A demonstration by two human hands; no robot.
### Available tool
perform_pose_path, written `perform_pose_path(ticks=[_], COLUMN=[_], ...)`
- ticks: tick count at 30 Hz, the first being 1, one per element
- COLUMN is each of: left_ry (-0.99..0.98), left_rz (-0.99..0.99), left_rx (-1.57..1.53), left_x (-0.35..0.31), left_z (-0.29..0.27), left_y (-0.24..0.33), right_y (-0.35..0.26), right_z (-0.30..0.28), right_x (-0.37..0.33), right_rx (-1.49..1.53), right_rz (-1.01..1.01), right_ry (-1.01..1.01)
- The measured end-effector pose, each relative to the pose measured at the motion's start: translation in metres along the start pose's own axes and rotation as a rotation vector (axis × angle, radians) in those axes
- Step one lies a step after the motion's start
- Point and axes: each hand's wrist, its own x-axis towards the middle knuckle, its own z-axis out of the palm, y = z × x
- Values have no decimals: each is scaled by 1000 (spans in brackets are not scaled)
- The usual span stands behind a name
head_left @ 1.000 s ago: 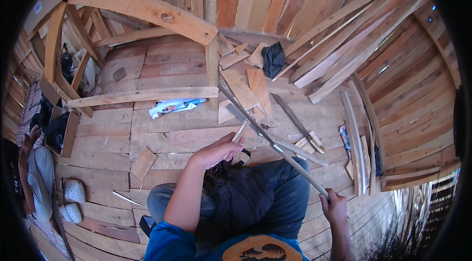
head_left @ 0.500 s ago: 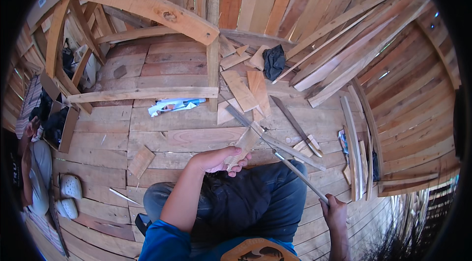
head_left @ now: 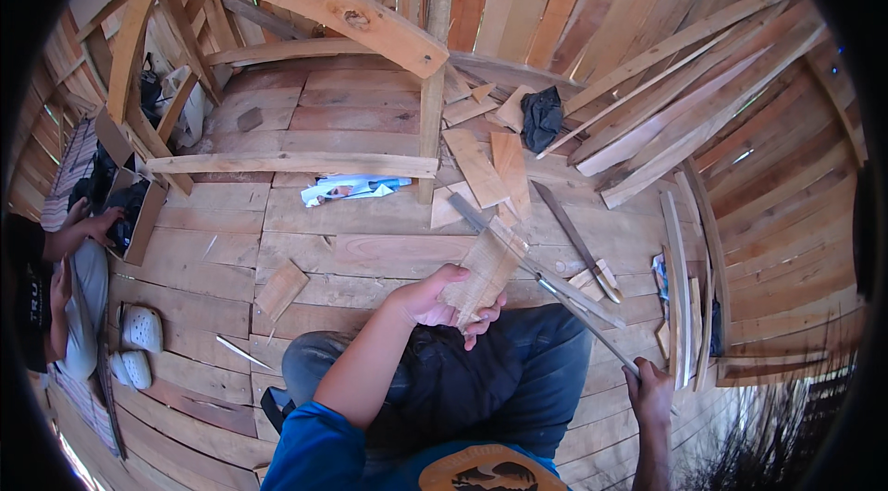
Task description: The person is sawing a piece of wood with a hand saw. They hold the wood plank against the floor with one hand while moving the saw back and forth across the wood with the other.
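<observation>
My left hand [head_left: 451, 302] grips a flat, light-brown piece of wood [head_left: 487, 271] above my lap, with the fingers wrapped round its lower end. My right hand [head_left: 650, 391] is closed round the slender grey shaft of a long-handled knife [head_left: 587, 321], out to the right. From a metal collar the knife's narrow front end runs up and left along the wood's right edge. Whether it touches the wood I cannot tell. Beyond the wood, a grey flat strip [head_left: 468, 211] lies slanting on the floor. A machete [head_left: 566, 225] with a dark blade rests right of it.
Board offcuts [head_left: 476, 167] and a crumpled black bag [head_left: 541, 119] lie ahead. A wooden frame [head_left: 296, 164] stands at the far left. Long planks [head_left: 684, 112] lean at the right wall. Another person [head_left: 69, 288] sits at the left by a cardboard box [head_left: 145, 223] and white clogs [head_left: 141, 329].
The wood piece in my left hand is turned to show more of its broad face. My right hand and the knife shaft have shifted slightly right. The other person's hand reaches to the box.
</observation>
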Motion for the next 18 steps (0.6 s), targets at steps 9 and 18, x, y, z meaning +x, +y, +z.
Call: perform_pose_path(ticks=[9,18], left_ry=[-47,55], left_rz=[12,-65], left_rx=[-40,-14], left_x=[-3,-4], left_z=[-2,-6], left_y=[4,4], right_y=[-3,-3], right_z=[-20,-20], right_x=[20,24], right_rx=[23,-15], right_rz=[18,9], right_ry=[-25,-69])
